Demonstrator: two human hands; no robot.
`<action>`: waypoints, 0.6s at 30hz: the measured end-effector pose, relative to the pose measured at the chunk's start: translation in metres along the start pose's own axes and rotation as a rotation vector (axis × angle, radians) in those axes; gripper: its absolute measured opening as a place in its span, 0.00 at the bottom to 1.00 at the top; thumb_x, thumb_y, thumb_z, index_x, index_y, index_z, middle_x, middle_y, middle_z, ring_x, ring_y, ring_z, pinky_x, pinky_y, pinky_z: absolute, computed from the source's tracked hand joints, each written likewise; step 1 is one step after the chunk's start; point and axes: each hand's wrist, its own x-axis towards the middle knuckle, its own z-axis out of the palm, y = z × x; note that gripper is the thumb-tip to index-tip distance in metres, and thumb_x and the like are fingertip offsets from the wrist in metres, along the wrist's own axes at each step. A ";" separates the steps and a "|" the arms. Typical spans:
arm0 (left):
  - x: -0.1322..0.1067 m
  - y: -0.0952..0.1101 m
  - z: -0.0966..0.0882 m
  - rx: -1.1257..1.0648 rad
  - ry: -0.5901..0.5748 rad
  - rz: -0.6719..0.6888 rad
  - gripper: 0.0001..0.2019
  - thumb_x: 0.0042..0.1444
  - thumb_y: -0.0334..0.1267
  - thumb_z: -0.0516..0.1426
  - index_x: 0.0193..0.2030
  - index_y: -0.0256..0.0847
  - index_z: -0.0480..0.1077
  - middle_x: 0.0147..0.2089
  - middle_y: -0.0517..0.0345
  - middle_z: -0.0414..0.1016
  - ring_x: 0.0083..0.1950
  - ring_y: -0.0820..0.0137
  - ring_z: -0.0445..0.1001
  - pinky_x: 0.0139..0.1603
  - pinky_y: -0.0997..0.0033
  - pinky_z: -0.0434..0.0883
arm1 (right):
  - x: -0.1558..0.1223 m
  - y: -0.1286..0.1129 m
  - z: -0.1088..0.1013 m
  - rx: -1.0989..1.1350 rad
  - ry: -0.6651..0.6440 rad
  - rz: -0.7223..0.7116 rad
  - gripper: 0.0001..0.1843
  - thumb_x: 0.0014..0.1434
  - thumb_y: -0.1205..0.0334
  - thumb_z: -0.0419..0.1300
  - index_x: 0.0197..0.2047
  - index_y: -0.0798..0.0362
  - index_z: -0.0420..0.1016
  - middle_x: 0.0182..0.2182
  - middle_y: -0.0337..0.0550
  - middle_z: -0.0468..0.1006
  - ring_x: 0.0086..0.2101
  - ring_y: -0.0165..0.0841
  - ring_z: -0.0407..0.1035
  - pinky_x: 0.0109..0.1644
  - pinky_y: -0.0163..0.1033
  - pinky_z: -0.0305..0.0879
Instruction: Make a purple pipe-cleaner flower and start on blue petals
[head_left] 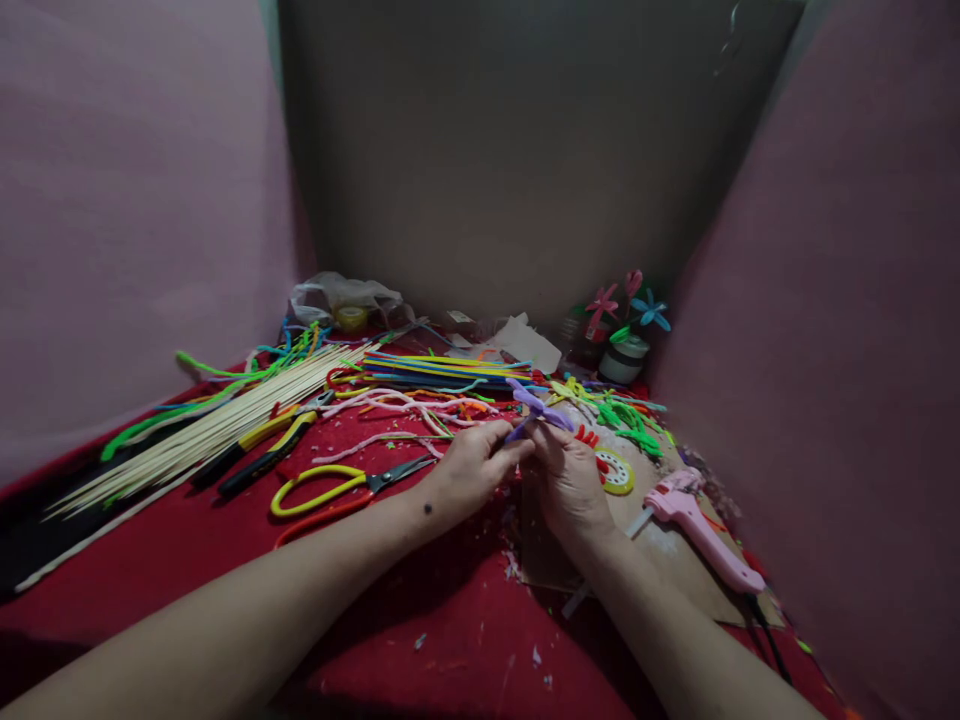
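A purple pipe cleaner piece (534,408), bent into loops like petals, is pinched between both my hands above the red cloth (465,620). My left hand (471,468) closes its fingers on the lower end of it. My right hand (568,474) grips it from the right, fingers curled round it. Loose pipe cleaners (442,372) in many colours lie just beyond my hands.
Yellow-handled scissors (337,485) and pliers (262,450) lie left of my hands, beside a bundle of thin wooden sticks (202,430). A pink glue gun (694,520) rests on cardboard at the right. Finished pipe-cleaner flowers (626,310) stand at the back right, a tape roll (616,472) near my right hand.
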 end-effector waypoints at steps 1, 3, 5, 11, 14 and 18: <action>-0.001 -0.001 0.001 0.121 0.071 0.073 0.12 0.53 0.42 0.55 0.23 0.38 0.62 0.22 0.64 0.58 0.23 0.77 0.55 0.24 0.77 0.55 | -0.001 0.000 0.001 0.030 0.013 0.007 0.10 0.53 0.57 0.61 0.26 0.54 0.74 0.21 0.35 0.67 0.22 0.24 0.56 0.25 0.32 0.53; -0.001 -0.003 0.002 0.240 0.143 0.140 0.12 0.55 0.40 0.53 0.22 0.38 0.62 0.22 0.64 0.58 0.25 0.77 0.55 0.26 0.77 0.55 | -0.002 -0.001 0.003 0.076 0.021 0.018 0.09 0.52 0.57 0.62 0.25 0.54 0.74 0.21 0.34 0.68 0.22 0.24 0.56 0.25 0.32 0.53; -0.001 -0.004 0.002 0.195 0.130 0.103 0.14 0.56 0.42 0.51 0.22 0.38 0.61 0.21 0.65 0.56 0.23 0.78 0.53 0.24 0.77 0.53 | -0.003 -0.003 0.005 0.098 -0.002 0.042 0.11 0.51 0.56 0.62 0.24 0.54 0.74 0.20 0.34 0.68 0.20 0.23 0.55 0.24 0.31 0.52; 0.002 0.003 0.002 -0.312 -0.017 -0.169 0.12 0.52 0.45 0.55 0.29 0.38 0.63 0.15 0.71 0.51 0.14 0.82 0.44 0.15 0.80 0.44 | 0.000 -0.002 0.004 0.070 -0.071 0.034 0.08 0.52 0.57 0.62 0.30 0.54 0.75 0.22 0.36 0.72 0.21 0.25 0.60 0.26 0.32 0.57; 0.002 0.001 0.000 -0.456 -0.069 -0.241 0.13 0.52 0.46 0.56 0.27 0.39 0.60 0.14 0.72 0.50 0.13 0.83 0.42 0.13 0.81 0.42 | 0.002 -0.001 0.002 0.047 -0.037 0.008 0.08 0.52 0.59 0.62 0.26 0.54 0.73 0.19 0.34 0.70 0.20 0.24 0.59 0.25 0.31 0.55; 0.002 -0.004 -0.004 -0.583 -0.170 -0.248 0.13 0.53 0.43 0.56 0.25 0.38 0.59 0.14 0.72 0.51 0.13 0.84 0.41 0.11 0.84 0.44 | 0.001 -0.002 0.002 0.055 -0.029 -0.017 0.11 0.52 0.59 0.61 0.22 0.54 0.70 0.19 0.34 0.68 0.21 0.24 0.58 0.25 0.31 0.55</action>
